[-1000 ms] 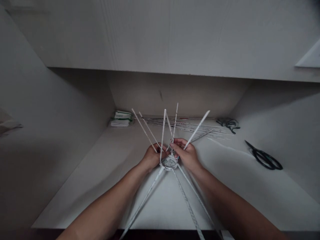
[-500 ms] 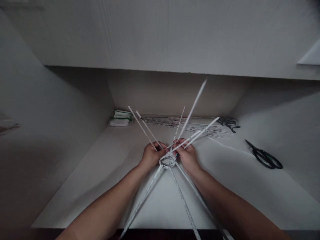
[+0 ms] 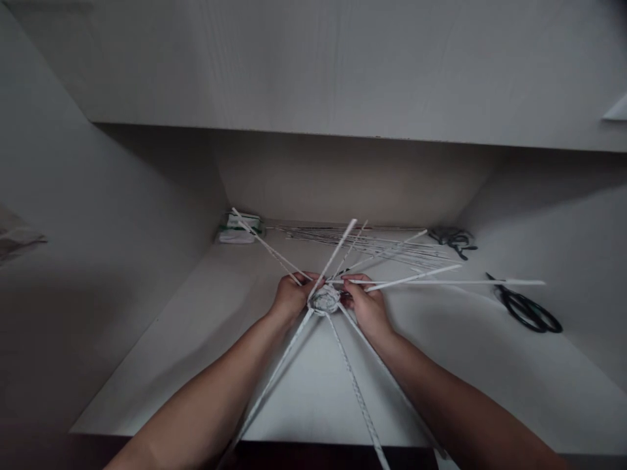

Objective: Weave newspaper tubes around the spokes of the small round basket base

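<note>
Between my hands is a small round woven paper base (image 3: 324, 300), with several long rolled-paper strips radiating from it. My left hand (image 3: 292, 292) is closed on the left rim of the base, thumb on top near an upright strip. At its right rim, my right hand (image 3: 362, 299) pinches a long white paper strip (image 3: 441, 282) that runs out to the right. Other strips point up past my fingers, and a few, such as one paper strip (image 3: 356, 385), hang towards me over the front edge. Fingertips under the base are partly hidden.
Black-handled scissors (image 3: 531, 310) lie at the right. Loose paper strips (image 3: 372, 245) are spread along the back. A white and green packet (image 3: 240, 228) sits in the back left corner, and a dark tangled item (image 3: 454, 240) at the back right. Side walls and an overhead panel enclose the white surface (image 3: 206, 365).
The long strip in my right hand has swung from pointing up to lying level towards the right. Another strip now leans upright beside my left thumb. The base has shifted slightly.
</note>
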{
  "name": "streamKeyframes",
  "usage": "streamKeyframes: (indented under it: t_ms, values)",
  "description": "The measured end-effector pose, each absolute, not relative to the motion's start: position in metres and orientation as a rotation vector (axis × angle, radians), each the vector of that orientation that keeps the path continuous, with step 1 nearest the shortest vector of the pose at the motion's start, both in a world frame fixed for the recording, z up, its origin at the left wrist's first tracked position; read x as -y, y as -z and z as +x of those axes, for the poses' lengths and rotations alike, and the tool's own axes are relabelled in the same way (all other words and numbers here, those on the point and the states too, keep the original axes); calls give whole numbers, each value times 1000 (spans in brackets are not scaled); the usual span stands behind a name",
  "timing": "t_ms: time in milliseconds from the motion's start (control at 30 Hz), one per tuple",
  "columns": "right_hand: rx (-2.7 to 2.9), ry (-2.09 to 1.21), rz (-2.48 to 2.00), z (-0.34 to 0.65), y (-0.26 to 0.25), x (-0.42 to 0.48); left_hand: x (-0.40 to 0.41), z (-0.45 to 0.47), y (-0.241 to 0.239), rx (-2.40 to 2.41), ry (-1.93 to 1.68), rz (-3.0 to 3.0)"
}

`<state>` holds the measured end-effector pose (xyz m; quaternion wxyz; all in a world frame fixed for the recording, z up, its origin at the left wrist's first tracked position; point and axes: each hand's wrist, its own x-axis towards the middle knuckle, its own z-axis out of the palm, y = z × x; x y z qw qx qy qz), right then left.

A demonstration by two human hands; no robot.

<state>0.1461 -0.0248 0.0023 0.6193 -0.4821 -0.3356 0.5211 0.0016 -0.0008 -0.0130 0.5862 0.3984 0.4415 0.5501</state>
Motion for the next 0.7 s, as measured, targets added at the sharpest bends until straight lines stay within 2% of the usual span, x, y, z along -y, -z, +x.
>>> streamKeyframes:
  t_ms: [333,700]
  values:
    - [765,-1425,-1144,141,-5,36,-1,2,15,-1040,-1355,915]
    - [848,-1283,-1193,137,10,33,4,3,7,-1109,-1303,1177]
